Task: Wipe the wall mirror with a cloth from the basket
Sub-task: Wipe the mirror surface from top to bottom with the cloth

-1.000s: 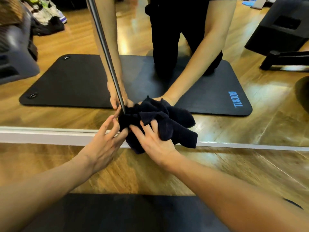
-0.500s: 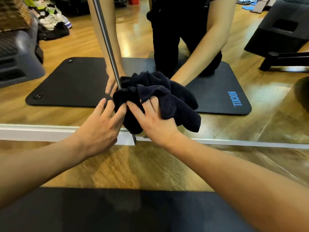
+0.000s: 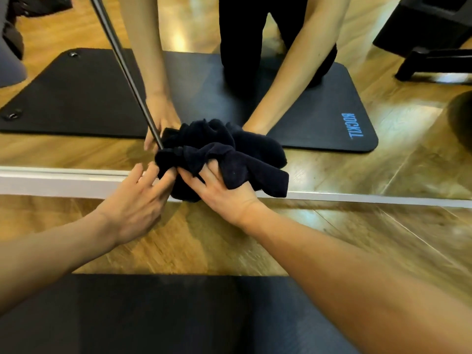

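Wood floor (image 3: pixel 194 249); black mat (image 3: pixel 158 315) flat on it, near mirror's white base strip (image 3: pixel 58 183).

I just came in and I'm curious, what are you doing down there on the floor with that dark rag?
A person is kneeling in front of a big wall mirror and wiping low on its glass. The right hand holds a bunched dark navy cloth against the mirror near its white bottom frame. The left hand touches the cloth's left edge with its fingertips. A black exercise mat lies on the wooden floor.

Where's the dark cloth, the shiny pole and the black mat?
dark cloth (image 3: pixel 229 159): head view, bunched middle.
shiny pole (image 3: pixel 122 65): head view, mid-shaft.
black mat (image 3: pixel 163 318): head view, bare top near the camera.
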Tool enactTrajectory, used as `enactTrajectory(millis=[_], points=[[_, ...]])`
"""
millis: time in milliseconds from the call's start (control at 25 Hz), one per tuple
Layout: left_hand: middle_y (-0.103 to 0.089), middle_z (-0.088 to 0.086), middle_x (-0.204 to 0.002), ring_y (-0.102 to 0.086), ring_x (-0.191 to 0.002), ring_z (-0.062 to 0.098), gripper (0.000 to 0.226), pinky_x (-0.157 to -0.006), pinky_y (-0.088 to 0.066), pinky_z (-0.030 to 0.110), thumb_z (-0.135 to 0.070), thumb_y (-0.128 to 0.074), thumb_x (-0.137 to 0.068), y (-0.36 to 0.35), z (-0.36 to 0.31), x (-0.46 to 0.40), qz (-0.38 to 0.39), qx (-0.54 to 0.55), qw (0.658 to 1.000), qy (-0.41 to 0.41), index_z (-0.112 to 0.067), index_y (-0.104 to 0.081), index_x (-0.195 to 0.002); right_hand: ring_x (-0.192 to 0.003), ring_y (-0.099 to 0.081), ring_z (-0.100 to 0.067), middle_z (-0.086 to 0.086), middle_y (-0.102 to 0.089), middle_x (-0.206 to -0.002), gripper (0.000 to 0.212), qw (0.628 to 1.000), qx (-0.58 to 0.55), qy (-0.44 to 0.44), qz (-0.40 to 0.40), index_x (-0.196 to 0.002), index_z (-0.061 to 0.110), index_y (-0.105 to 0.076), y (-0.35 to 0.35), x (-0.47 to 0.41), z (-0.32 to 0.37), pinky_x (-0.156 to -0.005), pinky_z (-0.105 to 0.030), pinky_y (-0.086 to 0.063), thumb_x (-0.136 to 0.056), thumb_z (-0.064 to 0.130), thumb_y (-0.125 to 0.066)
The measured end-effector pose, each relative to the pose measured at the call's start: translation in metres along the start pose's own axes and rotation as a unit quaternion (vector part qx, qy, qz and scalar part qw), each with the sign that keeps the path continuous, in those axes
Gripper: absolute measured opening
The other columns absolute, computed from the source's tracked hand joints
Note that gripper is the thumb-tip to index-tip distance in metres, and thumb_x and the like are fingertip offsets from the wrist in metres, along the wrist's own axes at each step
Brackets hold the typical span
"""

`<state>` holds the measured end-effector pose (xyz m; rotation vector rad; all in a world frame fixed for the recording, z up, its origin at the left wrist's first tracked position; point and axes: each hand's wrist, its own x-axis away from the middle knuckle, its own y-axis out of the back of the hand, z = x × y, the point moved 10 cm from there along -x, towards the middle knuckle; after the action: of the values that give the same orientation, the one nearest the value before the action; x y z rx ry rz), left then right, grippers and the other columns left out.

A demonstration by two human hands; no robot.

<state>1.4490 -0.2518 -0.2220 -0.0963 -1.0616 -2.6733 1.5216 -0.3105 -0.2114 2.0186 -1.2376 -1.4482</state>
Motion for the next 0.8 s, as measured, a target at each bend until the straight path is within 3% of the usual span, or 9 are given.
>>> enactTrajectory(millis=[200,280,360,480,640,800], points=[[0.004,0.02,-0.157,-0.024,-0.138,0.044,0.087,-0.102,-0.029,0.05,-0.046,-0.036,-0.099,0.024,-0.036,-0.026,0.012,0.027,0.998,-0.061,0.004,0.01,-0.155,-0.127,-0.047,-0.035,-0.01,-0.058,-0.143,0.053,1.0,0.008,0.017,0.014,-0.152,0.023,-0.05,-0.008,0.053,-0.038,-0.104,-0.054,-0.045,-0.099,0.013,-0.053],[0.0,0.017,-0.158,-0.023,-0.135,0.041,0.084,-0.099,-0.026,0.051,-0.047,-0.033,-0.099,0.047,-0.062,-0.048,0.02,0.033,0.996,-0.075,0.003,0.0,-0.158,-0.126,-0.053,-0.036,-0.013,-0.059,-0.142,0.053,1.0,-0.002,0.02,0.02,-0.15,0.019,-0.052,-0.008,0.084,-0.065,-0.102,-0.055,-0.049,-0.099,0.006,-0.048],[-0.004,0.015,-0.158,-0.021,-0.13,0.038,0.08,-0.095,-0.024,0.05,-0.048,-0.031,-0.099,0.07,-0.09,-0.069,0.018,0.025,0.996,-0.085,0.002,-0.01,-0.158,-0.125,-0.055,-0.036,-0.014,-0.06,-0.142,0.053,0.999,-0.015,0.027,0.028,-0.148,0.019,-0.055,-0.009,0.116,-0.092,-0.101,-0.054,-0.052,-0.097,0.006,-0.055],[0.007,0.01,-0.159,-0.017,-0.135,0.038,0.074,-0.097,-0.02,0.051,-0.044,-0.027,-0.103,0.095,-0.132,-0.099,0.031,0.027,0.989,-0.14,0.001,-0.008,-0.159,-0.124,-0.053,-0.035,-0.014,-0.056,-0.143,0.057,0.999,-0.014,0.028,0.036,-0.146,0.021,-0.057,-0.006,0.16,-0.132,-0.097,-0.053,-0.054,-0.091,0.009,-0.069],[0.014,0.008,-0.154,-0.013,-0.13,0.037,0.072,-0.093,-0.016,0.05,-0.041,-0.027,-0.104,0.145,-0.171,-0.134,-0.003,0.031,0.983,-0.179,-0.001,-0.009,-0.159,-0.125,-0.059,-0.042,-0.021,-0.05,-0.146,0.052,0.997,-0.032,0.043,0.055,-0.151,0.014,-0.047,-0.007,0.218,-0.183,-0.094,-0.057,-0.055,-0.101,0.0,-0.053],[0.003,0.014,-0.15,-0.016,-0.125,0.035,0.072,-0.092,-0.018,0.049,-0.041,-0.031,-0.101,0.205,-0.219,-0.175,-0.053,0.044,0.983,-0.169,0.001,-0.018,-0.158,-0.128,-0.058,-0.043,-0.02,-0.052,-0.147,0.055,0.996,-0.034,0.034,0.075,-0.153,0.013,-0.044,-0.001,0.282,-0.244,-0.095,-0.057,-0.055,-0.101,0.0,-0.056]])
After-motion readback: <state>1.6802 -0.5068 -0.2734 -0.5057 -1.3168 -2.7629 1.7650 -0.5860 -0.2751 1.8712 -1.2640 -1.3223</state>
